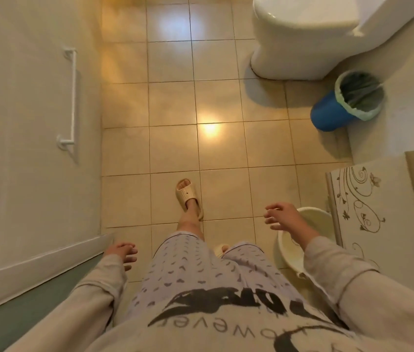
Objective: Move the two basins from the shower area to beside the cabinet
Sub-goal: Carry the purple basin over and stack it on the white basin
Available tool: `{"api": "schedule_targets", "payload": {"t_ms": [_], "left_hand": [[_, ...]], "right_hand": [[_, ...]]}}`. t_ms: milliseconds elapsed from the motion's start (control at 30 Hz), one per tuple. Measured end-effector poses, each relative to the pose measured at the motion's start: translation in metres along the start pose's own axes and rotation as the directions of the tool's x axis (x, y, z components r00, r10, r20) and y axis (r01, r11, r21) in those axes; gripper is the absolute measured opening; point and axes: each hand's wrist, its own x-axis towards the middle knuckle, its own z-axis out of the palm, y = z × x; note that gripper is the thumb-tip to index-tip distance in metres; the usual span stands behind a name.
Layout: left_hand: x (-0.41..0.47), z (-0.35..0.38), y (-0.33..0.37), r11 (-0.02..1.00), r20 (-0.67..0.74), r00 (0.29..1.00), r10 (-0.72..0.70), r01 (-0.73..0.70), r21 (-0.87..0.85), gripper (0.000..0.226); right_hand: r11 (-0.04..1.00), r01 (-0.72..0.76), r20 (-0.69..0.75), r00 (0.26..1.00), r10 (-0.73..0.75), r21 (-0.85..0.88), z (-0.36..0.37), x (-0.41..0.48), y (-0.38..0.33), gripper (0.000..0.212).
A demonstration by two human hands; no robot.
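A cream plastic basin (290, 252) sits on the tiled floor at the lower right, right against the white cabinet (368, 207) with a swirl pattern on its door. Whether it is one basin or two stacked I cannot tell. My right hand (283, 215) hovers just above the basin's left rim, fingers spread, holding nothing; its sleeve hides part of the basin. My left hand (123, 252) hangs at my left side near the floor edge of a door, fingers loosely apart and empty.
A white toilet (302, 34) stands at the top right. A blue bin (348, 102) with a green liner sits beside it. A white wall with a grab bar (72, 97) runs along the left. My slippered foot (188, 196) is on the beige tiles mid-floor.
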Motion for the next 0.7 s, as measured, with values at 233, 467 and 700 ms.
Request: {"api": "schedule_targets", "payload": {"t_ms": [233, 467, 700], "left_hand": [[0.018, -0.011, 0.141, 0.997, 0.000, 0.997, 0.073, -0.073, 0.013, 0.030], [-0.010, -0.004, 0.300, 0.951, 0.098, 0.945, 0.311, -0.309, -0.028, 0.016], [-0.013, 0.002, 0.376, 0.947, 0.160, 0.939, 0.303, -0.279, -0.158, 0.019]], "right_hand": [[0.990, -0.108, -0.068, 0.992, 0.102, -0.089, 0.011, 0.031, -0.044, 0.020], [0.974, -0.215, -0.121, 0.971, 0.206, -0.066, -0.001, 0.046, -0.088, 0.020], [0.982, -0.185, -0.127, 0.976, 0.178, -0.046, -0.010, 0.090, -0.178, 0.019]]}}
